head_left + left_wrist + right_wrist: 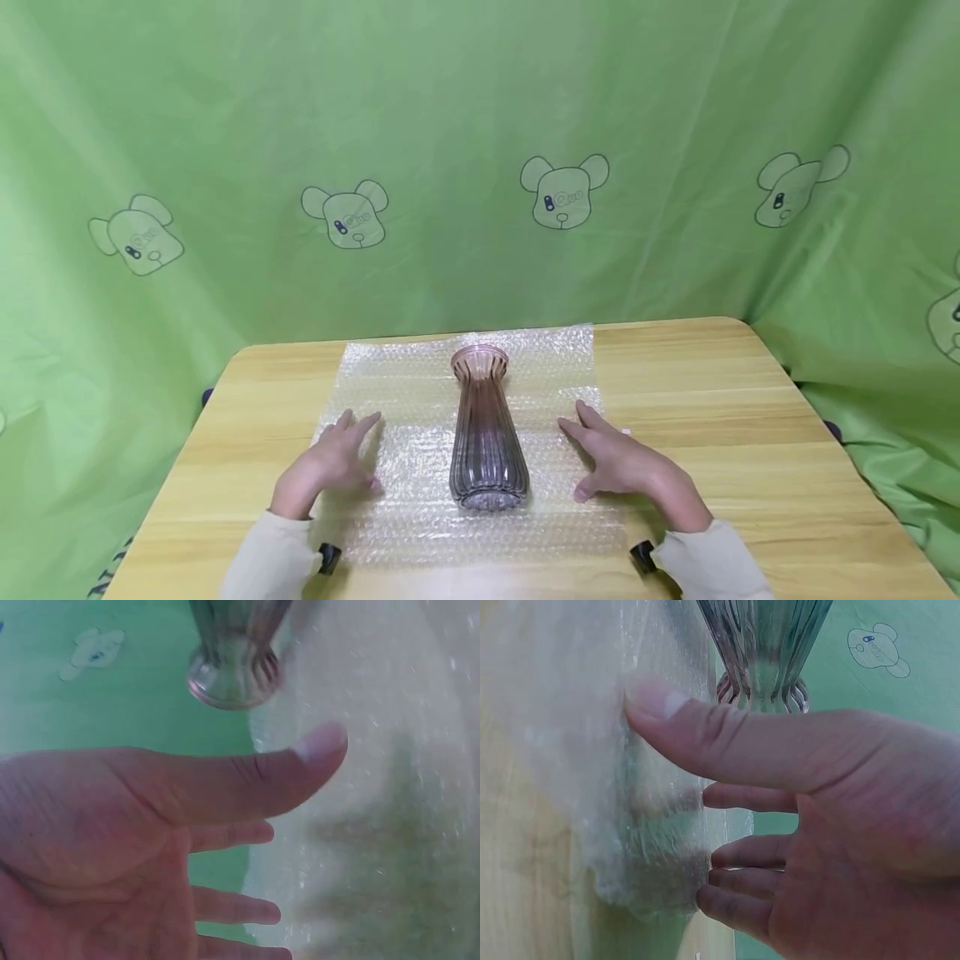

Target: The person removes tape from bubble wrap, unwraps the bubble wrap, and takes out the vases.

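Note:
A ribbed glass vase (489, 433), pink at the mouth and grey toward the base, lies on its side on a sheet of bubble wrap (420, 517). Its mouth points to the far edge of the table. To the left of the vase is my left hand (330, 462), fingers spread and apart from the glass. My right hand (618, 458) is on the other side, over the wrap's right part, its fingers also extended. In the right wrist view the fingertips (724, 900) lie near or against the bubble wrap (652, 847); contact is hard to tell. Neither hand holds anything.
The wooden table (750, 467) has rounded far corners and extends past the wrap on both sides. A green curtain (465, 100) printed with bear heads hangs behind and around it.

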A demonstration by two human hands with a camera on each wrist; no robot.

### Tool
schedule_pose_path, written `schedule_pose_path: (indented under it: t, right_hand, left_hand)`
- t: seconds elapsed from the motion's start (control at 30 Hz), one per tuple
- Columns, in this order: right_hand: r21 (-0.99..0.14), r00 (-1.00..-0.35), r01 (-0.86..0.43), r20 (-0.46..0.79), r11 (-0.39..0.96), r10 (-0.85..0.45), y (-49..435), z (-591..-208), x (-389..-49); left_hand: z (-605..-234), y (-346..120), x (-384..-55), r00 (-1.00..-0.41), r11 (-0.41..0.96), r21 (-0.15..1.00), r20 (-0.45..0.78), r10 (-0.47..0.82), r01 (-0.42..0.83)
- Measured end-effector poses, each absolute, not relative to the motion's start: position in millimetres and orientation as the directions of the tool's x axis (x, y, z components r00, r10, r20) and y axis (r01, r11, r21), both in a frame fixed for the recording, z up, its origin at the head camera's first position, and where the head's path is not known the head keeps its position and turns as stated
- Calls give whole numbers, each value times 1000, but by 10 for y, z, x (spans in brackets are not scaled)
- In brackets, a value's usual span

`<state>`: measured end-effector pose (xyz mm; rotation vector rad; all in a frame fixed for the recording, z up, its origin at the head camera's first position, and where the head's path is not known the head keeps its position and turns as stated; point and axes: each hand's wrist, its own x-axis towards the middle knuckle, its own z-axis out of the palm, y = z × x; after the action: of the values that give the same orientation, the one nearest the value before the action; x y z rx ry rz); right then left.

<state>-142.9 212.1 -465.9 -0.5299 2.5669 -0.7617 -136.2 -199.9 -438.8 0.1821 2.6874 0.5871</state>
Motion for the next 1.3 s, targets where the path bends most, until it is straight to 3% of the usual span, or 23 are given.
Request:
schedule_pose_path:
  t: [0.33, 0.73, 0.93, 1.3]
  right_hand:
    - [-586, -837, -233, -285, 776, -467, 2094, -4666, -1448]
    - [-582, -843, -232, -280, 779, -460, 2113, -4664, -1436]
    - [-579, -844, -235, -277, 780, -460, 2116, -4664, -1432]
    - [-578, -840, -249, -270, 777, -471, 2118, -4651, -1453]
  left_hand:
    - [-4544, -2042, -1387, -914, 940, 340, -378, 150, 13]
    - [-4562, -2008, -1388, -921, 933, 358, -358, 154, 16]
    - [-4519, -1957, -1351, -923, 894, 447, -339, 181, 11]
    - [-4437, -1580, -1439, -939, 671, 730, -131, 319, 127]
